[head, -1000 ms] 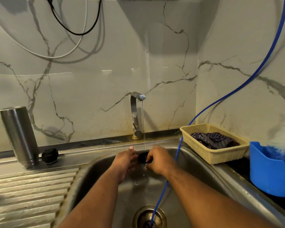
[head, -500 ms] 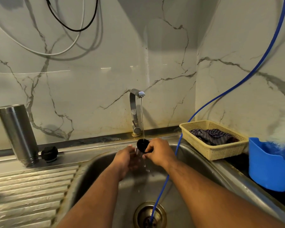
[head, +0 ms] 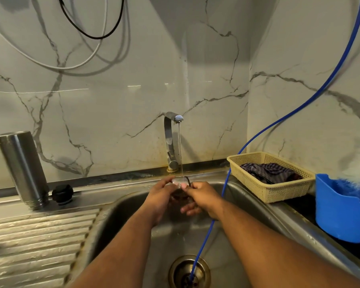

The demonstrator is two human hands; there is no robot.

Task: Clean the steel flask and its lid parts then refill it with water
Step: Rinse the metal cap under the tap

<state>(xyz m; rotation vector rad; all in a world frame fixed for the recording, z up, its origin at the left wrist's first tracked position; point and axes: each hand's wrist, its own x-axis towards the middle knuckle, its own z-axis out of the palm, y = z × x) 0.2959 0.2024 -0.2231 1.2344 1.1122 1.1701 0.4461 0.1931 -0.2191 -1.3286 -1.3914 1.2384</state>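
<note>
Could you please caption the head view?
Left hand and right hand rinse a lid part under the tap; steel flask stands on the drainboard.

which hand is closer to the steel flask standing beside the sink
Left. The left hand is over the sink, right of the steel flask; the right hand sits farther right. Both hold the lid part under the tap.

Left hand (head: pixel 160 194), right hand (head: pixel 203 196) grip lid part (head: pixel 179 193)

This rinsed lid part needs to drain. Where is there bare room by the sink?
The ribbed drainboard, in front of the steel flask and black cap, is largely bare. The right side is crowded by the basket and blue tub.
</note>
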